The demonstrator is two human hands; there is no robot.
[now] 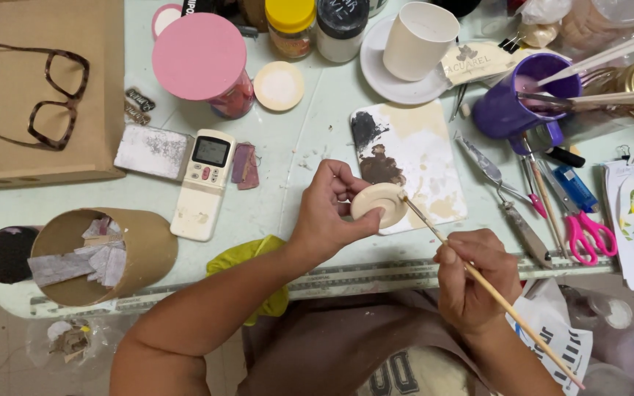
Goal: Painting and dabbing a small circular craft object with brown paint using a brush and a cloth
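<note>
Closest to the camera, the right hand (475,282) pinches a long thin wooden paintbrush (478,279) like a pencil, fingers clenched around the stick well up from the tip, and the bristle end touches the rim of a small round cream lid (379,203). Just beyond, the left hand (328,213) grips that lid by its edge, thumb underneath and fingertips curled over the far side, holding it tilted above the near edge of the table (288,154). The lid looks light and stiff, probably plastic or wood, and likely slick where the paint is wet, so the bare rim and the underside seem the safest places to hold it; the face wants no fingers. Behind it lies a paint-smeared board (423,158) used as a palette, brown and black daubs on it. To the left sit a white remote control (203,183) and a cardboard tube (100,253) with paper scraps. Farther back stand a pink-lidded jar (203,62), a white cup (418,40) on its saucer, and a purple mug (511,103) of brushes.
</note>
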